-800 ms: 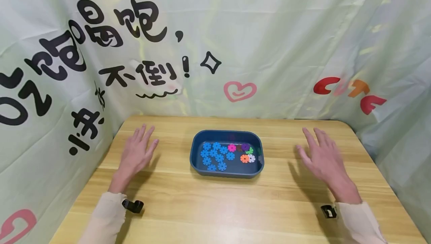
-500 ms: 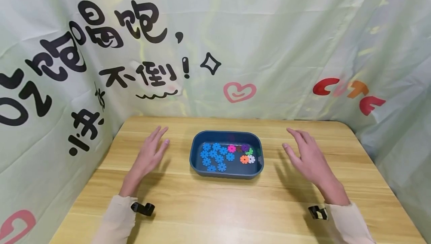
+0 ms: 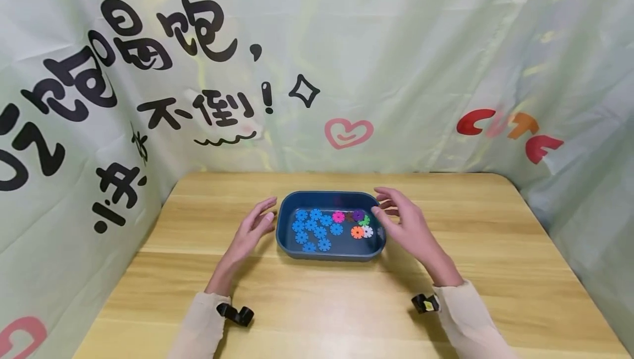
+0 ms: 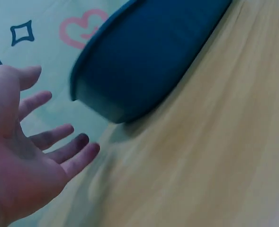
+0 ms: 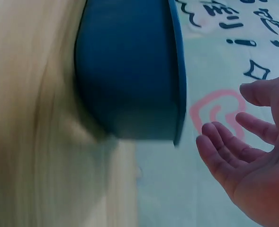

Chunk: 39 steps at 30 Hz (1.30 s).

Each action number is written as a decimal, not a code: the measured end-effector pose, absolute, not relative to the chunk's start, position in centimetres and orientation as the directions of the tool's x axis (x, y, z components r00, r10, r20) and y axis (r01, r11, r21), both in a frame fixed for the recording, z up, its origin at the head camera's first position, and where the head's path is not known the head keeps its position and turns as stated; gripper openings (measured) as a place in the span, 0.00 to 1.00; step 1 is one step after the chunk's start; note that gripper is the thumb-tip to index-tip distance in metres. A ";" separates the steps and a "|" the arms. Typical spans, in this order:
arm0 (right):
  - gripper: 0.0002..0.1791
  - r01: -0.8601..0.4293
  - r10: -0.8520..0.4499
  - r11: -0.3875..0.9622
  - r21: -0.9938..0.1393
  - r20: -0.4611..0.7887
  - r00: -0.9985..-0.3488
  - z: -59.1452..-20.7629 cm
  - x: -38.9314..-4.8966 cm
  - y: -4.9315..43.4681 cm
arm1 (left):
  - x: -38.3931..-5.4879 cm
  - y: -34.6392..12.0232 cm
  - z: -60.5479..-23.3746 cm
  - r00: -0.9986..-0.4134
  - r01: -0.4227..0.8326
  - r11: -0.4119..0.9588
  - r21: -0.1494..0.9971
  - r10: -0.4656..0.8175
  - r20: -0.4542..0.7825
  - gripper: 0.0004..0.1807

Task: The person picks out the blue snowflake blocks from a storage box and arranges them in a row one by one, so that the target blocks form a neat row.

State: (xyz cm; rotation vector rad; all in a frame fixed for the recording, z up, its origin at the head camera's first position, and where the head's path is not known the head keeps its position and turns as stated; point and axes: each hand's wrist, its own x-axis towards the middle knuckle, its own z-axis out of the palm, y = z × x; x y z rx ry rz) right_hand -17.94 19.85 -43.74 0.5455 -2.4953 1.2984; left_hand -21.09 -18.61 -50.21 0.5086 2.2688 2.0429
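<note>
The blue tray [image 3: 337,255] sits on the wooden table [image 3: 317,304], my landmark for everything here. I see blue gear-shaped pieces [image 3: 320,232] grouped in the tray's left half; pink [image 3: 338,216], purple [image 3: 358,215], orange [image 3: 357,232] and white [image 3: 367,231] ones lie in its right half. Just beyond the tray's left end, the left hand [image 3: 251,232] has its fingers and thumb apart, holding nothing. The right hand [image 3: 407,222], likewise spread and bare, is just beside the right end; its thumb blocks part of my head view of the rim. Nearer me than the tray are two black wrist devices [image 3: 235,314]. Behind the tray, a printed curtain [image 3: 391,72] hangs past the table's edge.
</note>
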 end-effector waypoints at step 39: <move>0.13 -0.196 -0.292 0.747 -0.635 -0.049 -0.955 -46.8 -21.4 11.9 | -20.8 -17.3 -52.4 -0.966 0.112 0.083 0.990 0.243 0.089 0.23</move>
